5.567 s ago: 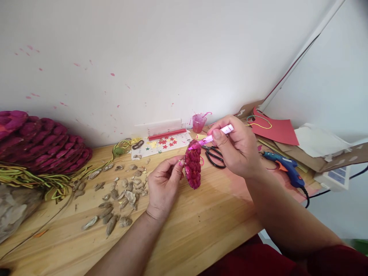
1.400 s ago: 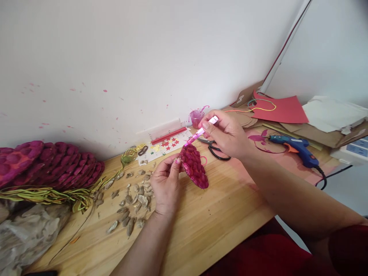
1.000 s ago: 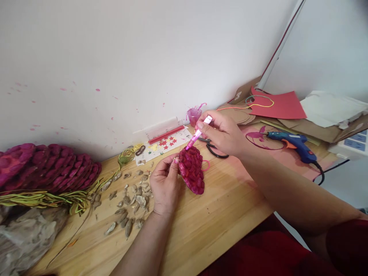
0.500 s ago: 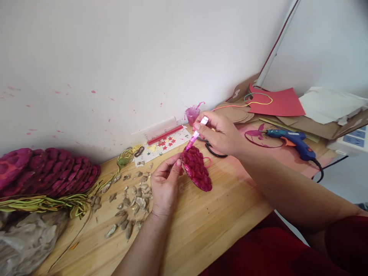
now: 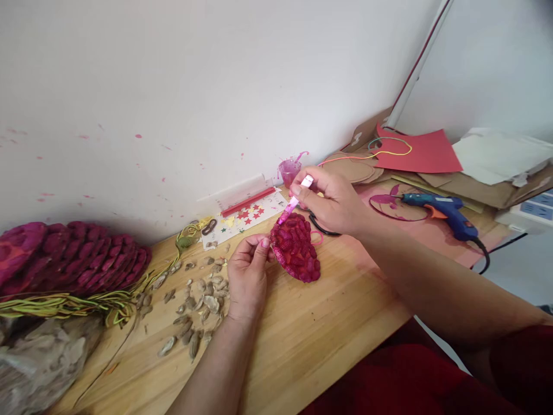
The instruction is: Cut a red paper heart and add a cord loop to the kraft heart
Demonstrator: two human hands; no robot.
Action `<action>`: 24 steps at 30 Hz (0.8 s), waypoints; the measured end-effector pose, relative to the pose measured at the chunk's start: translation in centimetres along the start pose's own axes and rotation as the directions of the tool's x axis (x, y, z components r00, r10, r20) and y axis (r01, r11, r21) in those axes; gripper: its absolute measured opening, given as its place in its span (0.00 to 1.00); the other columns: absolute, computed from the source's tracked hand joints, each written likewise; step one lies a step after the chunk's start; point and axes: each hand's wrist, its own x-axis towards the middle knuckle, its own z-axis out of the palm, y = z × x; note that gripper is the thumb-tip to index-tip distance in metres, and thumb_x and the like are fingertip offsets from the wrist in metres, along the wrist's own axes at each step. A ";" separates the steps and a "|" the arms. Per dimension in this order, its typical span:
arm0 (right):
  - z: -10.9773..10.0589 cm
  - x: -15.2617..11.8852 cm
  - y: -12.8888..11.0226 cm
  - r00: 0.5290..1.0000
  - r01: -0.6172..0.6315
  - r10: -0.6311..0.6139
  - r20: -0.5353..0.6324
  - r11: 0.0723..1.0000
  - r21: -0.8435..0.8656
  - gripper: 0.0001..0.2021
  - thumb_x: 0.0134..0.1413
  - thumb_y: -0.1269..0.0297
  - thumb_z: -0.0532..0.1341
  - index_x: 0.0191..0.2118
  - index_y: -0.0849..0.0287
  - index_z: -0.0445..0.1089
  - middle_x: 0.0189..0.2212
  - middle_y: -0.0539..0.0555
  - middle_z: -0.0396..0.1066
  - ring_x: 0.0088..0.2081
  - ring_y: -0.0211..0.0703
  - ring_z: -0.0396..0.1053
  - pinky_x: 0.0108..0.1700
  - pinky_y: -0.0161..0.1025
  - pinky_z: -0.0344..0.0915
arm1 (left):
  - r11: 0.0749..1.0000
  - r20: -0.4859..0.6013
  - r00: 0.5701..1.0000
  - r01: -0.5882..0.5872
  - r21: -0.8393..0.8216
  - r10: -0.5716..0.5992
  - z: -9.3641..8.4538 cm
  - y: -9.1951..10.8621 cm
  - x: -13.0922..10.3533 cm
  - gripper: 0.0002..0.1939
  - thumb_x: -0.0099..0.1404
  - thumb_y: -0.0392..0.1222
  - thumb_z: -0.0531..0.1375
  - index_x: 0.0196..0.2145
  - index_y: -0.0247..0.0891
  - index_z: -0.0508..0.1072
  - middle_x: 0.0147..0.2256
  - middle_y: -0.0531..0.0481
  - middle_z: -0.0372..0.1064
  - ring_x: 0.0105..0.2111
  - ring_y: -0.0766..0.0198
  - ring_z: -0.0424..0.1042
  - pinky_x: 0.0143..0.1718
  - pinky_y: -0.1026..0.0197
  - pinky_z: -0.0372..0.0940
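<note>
My left hand (image 5: 249, 271) pinches the left edge of a magenta, bumpy disc (image 5: 298, 248), which is held tilted above the wooden table. My right hand (image 5: 326, 199) grips a white brush (image 5: 294, 200) stained pink toward its lower end. The brush's tip touches the disc's upper left edge. Just behind my right hand stands a clear cup (image 5: 289, 171) with pink paint in it and splashes on the wall around it.
Peanut shells (image 5: 203, 302) lie left of my left hand. Farther left are stacked magenta discs (image 5: 73, 256), yellow-green cords (image 5: 64, 305) and a plastic bag (image 5: 43, 363). Star stickers (image 5: 248, 214) lie behind. At right are a blue glue gun (image 5: 453, 213), red paper (image 5: 432, 151) and cardboard.
The disc has turned and tilted slightly, so more of its bumpy face shows and its lower end is higher. The brush tip has shifted slightly left along the edge.
</note>
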 end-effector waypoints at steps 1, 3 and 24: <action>0.0 0.0 0.0 1.000 0.002 -0.002 -0.001 1.000 0.013 0.14 0.64 0.54 0.57 0.33 0.59 0.65 0.23 0.48 0.63 0.25 0.36 0.58 0.28 0.36 0.52 | 1.000 0.006 1.000 0.004 -0.029 -0.004 0.0 0.0 0.1 0.11 0.60 0.47 0.68 0.35 0.36 0.77 0.27 0.53 0.70 0.27 0.70 0.66 0.32 0.67 0.64; 0.0 0.0 0.0 1.000 0.002 -0.001 -0.008 0.999 0.032 0.16 0.64 0.51 0.58 0.33 0.59 0.65 0.23 0.48 0.62 0.25 0.37 0.58 0.28 0.37 0.52 | 0.996 0.015 1.000 0.017 -0.089 -0.015 0.1 -0.1 0.1 0.11 0.59 0.46 0.69 0.34 0.36 0.76 0.27 0.53 0.70 0.26 0.70 0.66 0.31 0.68 0.63; 0.0 -0.2 0.2 1.000 0.021 -0.018 -0.022 0.990 0.138 0.17 0.63 0.47 0.59 0.34 0.58 0.66 0.24 0.49 0.61 0.25 0.37 0.58 0.27 0.37 0.52 | 0.917 -0.002 0.979 0.188 -0.351 -0.202 0.6 0.5 0.2 0.16 0.50 0.42 0.74 0.32 0.37 0.73 0.30 0.52 0.76 0.26 0.70 0.72 0.33 0.66 0.69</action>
